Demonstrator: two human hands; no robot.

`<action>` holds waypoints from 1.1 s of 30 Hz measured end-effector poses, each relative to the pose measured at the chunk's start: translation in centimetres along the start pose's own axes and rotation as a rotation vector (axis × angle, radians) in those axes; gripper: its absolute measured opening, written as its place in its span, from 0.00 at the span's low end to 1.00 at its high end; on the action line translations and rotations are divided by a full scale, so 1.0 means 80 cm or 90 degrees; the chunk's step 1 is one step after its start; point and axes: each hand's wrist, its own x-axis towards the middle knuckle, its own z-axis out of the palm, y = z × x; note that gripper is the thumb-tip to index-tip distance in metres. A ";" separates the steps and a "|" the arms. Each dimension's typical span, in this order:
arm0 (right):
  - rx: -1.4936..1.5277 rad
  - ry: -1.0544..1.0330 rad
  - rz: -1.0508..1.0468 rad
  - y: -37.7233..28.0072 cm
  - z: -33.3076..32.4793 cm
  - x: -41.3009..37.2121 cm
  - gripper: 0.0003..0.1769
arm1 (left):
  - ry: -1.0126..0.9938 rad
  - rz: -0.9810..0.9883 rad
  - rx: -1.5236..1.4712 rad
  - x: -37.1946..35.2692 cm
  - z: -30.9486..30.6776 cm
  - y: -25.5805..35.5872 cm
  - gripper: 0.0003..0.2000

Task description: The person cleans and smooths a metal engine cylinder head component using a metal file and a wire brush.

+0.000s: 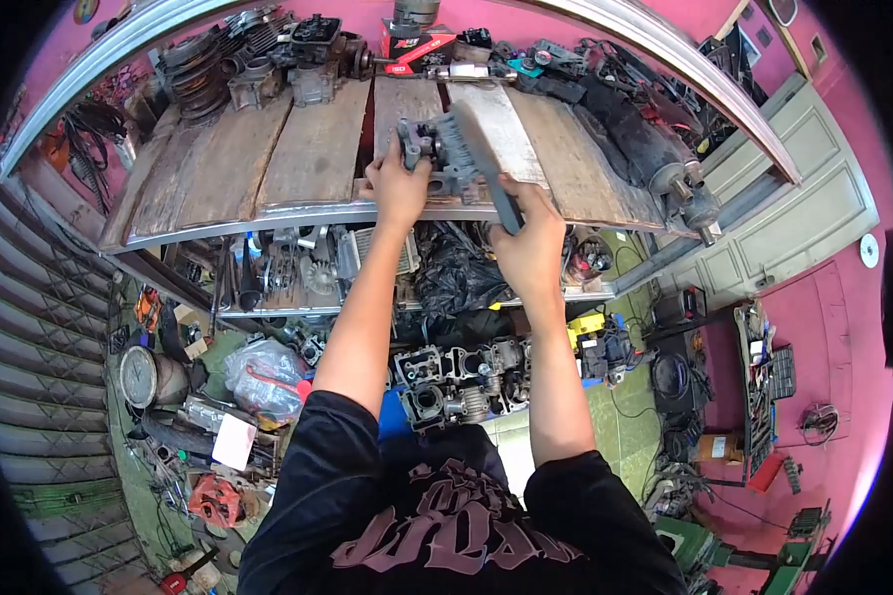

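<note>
My left hand [399, 186] is closed around a grey metal engine part [412, 142], held up over the front edge of the wooden shelf [316, 164]. In my right hand [531, 243] is a brush [482, 159], gripped by its long dark handle. Its bristles face left and overlap the right side of the metal part. Some of that part is hidden behind my fingers and the bristles.
Greasy engine parts [313, 84] and a red box [417, 52] line the back of the shelf. A dark cylindrical part [625, 129] lies on its right. Below are a black plastic bag [458, 273] and several engine castings [466, 382]. A metal frame [700, 74] arches over the shelf.
</note>
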 end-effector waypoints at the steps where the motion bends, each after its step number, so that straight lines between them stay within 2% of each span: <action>1: -0.008 0.036 0.000 0.012 -0.001 -0.001 0.29 | -0.001 0.002 0.000 0.000 -0.001 0.002 0.43; 2: -0.015 0.073 -0.001 0.023 -0.001 -0.001 0.28 | -0.006 -0.013 -0.012 -0.001 -0.002 0.003 0.43; 5: -0.067 0.049 0.051 0.054 -0.003 0.000 0.29 | 0.014 -0.012 -0.020 -0.007 0.002 -0.004 0.41; 7: -0.078 0.051 0.064 0.069 -0.001 -0.003 0.29 | 0.099 0.062 -0.059 -0.018 0.004 -0.008 0.41; 8: -0.083 0.031 0.087 0.074 0.000 -0.005 0.29 | 0.118 0.044 0.038 -0.027 0.003 -0.008 0.40; 11: -0.080 0.004 0.132 0.096 0.010 -0.009 0.29 | 0.134 0.065 0.079 -0.050 -0.009 -0.003 0.36; 12: -0.077 0.020 0.134 0.101 0.012 -0.009 0.29 | 0.120 0.085 0.101 -0.056 -0.013 -0.001 0.32; 16: -0.100 0.026 0.123 0.114 0.017 -0.003 0.29 | 0.132 0.157 0.162 -0.072 -0.021 0.001 0.29; 19: -0.111 0.023 0.079 0.133 0.028 0.007 0.30 | 0.133 0.138 0.193 -0.069 -0.019 -0.002 0.27; 23: -0.131 0.002 0.086 0.146 0.033 0.016 0.31 | 0.136 0.089 0.186 -0.069 -0.020 0.012 0.23; 27: -0.169 -0.050 0.081 0.160 0.040 0.021 0.31 | 0.210 0.099 0.210 -0.070 -0.011 0.009 0.22; 29: -0.204 -0.008 -0.015 0.142 0.033 0.023 0.30 | 0.238 0.083 0.223 -0.071 -0.004 0.003 0.22; 31: -0.180 -0.037 -0.031 0.121 0.030 0.030 0.31 | 0.246 0.050 0.182 -0.071 0.000 0.003 0.21; 33: -0.130 -0.073 -0.170 0.104 0.034 0.037 0.35 | 0.257 0.047 0.182 -0.069 0.002 -0.002 0.20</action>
